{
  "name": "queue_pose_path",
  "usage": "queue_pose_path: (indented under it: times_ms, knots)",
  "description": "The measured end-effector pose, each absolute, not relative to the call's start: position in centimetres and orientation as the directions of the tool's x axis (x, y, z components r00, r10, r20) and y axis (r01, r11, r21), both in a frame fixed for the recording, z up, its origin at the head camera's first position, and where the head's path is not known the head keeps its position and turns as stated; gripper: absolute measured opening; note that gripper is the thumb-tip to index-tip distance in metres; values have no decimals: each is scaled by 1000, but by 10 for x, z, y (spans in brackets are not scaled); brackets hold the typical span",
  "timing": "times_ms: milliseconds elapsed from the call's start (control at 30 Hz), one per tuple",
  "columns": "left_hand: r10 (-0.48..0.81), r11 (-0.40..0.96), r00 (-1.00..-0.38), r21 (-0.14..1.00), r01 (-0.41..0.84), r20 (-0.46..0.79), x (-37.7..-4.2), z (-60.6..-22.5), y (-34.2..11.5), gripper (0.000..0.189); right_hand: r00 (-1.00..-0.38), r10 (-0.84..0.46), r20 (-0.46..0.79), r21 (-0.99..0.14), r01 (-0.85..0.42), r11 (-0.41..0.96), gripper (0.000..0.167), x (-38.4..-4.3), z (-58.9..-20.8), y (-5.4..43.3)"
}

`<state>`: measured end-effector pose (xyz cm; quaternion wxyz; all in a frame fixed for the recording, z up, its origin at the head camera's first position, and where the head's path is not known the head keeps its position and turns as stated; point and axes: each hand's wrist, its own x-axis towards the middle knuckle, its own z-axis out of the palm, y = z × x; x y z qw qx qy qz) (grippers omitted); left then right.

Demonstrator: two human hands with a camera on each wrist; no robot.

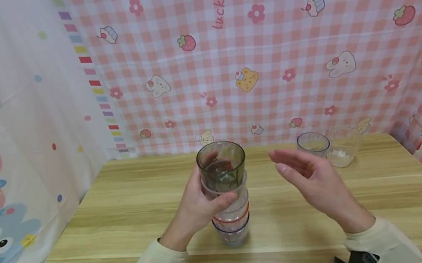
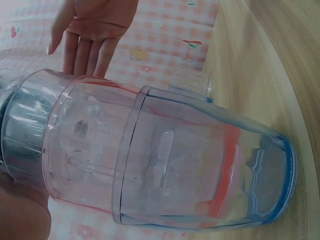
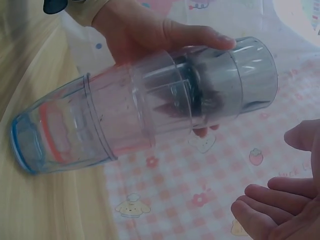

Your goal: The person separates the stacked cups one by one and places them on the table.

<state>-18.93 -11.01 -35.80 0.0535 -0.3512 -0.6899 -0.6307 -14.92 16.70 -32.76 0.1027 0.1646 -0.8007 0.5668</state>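
A tall stack of nested clear tumblers rises upright in the middle of the table. On top is a smoky grey tumbler [image 1: 235, 177]; lower down show a red-rimmed tumbler [image 1: 232, 225] and, at the bottom, a blue-tinted tumbler [image 2: 272, 180]. My left hand [image 1: 194, 205] grips the stack's upper part from the left, thumb across the near side and fingers partly hidden behind the glass. Apart from the stack, to its right, my right hand [image 1: 320, 178] hovers with fingers extended, palm towards the tumblers and holding nothing. The right wrist view shows the left thumb [image 3: 205, 37] along the upper tumblers.
Behind my right hand, a blue-rimmed tumbler [image 1: 313, 143] and a colourless one [image 1: 341, 154] stand at the table's back right. The wooden table [image 1: 124, 209] ends at a pink checked cloth [image 1: 206, 72]. A white printed cloth [image 1: 29, 132] hangs along the left.
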Motion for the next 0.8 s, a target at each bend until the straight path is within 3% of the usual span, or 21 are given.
queue_pose_path:
  times_ms: [367, 800]
  knots:
    - [420, -31, -771, 857, 514, 478, -188, -359, -111, 102, -877, -218, 429, -858, -471, 206, 44, -147, -319, 149]
    - [431, -21, -777, 867, 499, 458, -189, -362, -112, 99, -854, -271, 444, -854, -495, 161, 50, -148, -314, 134]
